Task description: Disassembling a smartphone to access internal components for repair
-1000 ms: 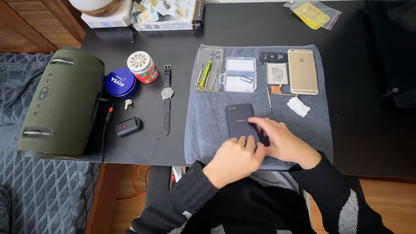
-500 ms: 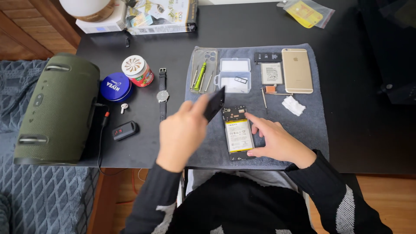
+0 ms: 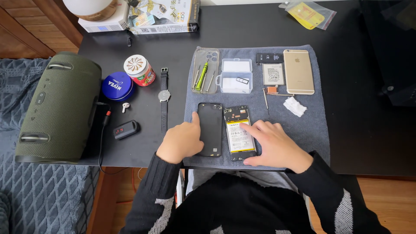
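Opened phone (image 3: 239,133) and detached back cover (image 3: 210,128) side by side on grey towel (image 3: 303,130), near edge of worktop (image 3: 173,43).

Risk: battery punctured or cover nudged off at 6 o'clock. Left hand (image 3: 181,142) flat on cover, fingers loosely spread, gripping nothing; right hand (image 3: 275,145) likewise, fingers (image 3: 248,128) pressing battery.

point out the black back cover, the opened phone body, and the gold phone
black back cover (image 3: 210,128): head view, middle of the panel, beside the left hand (image 3: 181,142).
opened phone body (image 3: 239,132): head view, on its exposed battery, under the right hand (image 3: 277,145) fingers.
gold phone (image 3: 298,71): head view, centre of its back.
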